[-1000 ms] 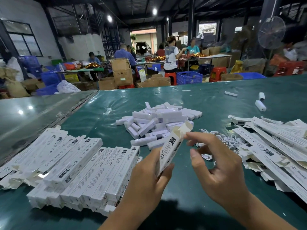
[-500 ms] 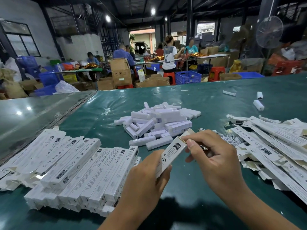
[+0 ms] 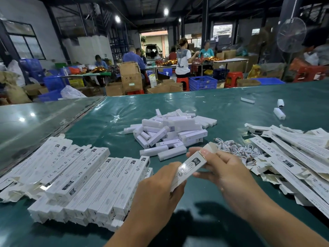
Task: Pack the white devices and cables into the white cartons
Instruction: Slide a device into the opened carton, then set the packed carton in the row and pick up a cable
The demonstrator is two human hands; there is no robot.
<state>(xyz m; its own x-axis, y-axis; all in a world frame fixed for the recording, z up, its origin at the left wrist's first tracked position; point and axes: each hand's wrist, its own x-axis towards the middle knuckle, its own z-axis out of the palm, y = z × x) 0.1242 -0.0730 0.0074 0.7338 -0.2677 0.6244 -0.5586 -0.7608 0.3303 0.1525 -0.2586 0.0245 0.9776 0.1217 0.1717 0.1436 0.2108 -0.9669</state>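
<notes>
Head view: both hands, left hand (image 3: 156, 189) and right hand (image 3: 229, 173), grip one white carton (image 3: 188, 166); its far flap, open a second ago, is now being closed.

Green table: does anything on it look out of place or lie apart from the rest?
Yes. Three white devices lie scattered at the far right of the green table, apart from the main device pile. Small white scraps lie near the far edge. The flat cartons on the right are jumbled, unlike the stacked cartons on the left.
</notes>
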